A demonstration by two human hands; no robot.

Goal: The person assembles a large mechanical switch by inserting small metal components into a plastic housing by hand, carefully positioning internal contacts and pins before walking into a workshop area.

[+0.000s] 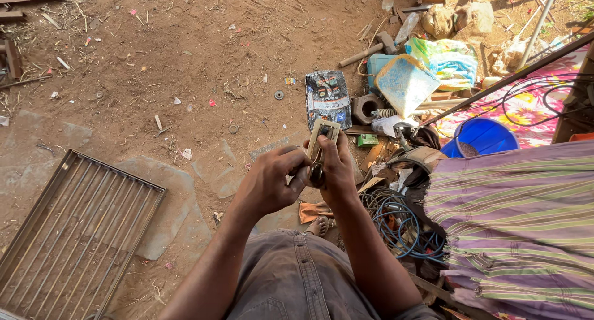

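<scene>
Both my hands meet over my lap around a small beige rectangular metal part (324,134) with a window cut in its upper end. My right hand (339,168) grips its lower half from the right side. My left hand (270,181) closes on the bottom of the same part from the left, fingers curled near a dark round piece (317,175) between the two hands. What exactly that dark piece is I cannot tell. My grey trousers (297,283) fill the bottom of the view.
A metal grille (74,233) lies on the dirt at lower left. Right of my hands lie coiled blue cable (396,224), a blue bucket (482,136), a crumpled dark bag (328,97), a hammer (371,49) and scraps. Striped purple cloth (520,221) covers the right side.
</scene>
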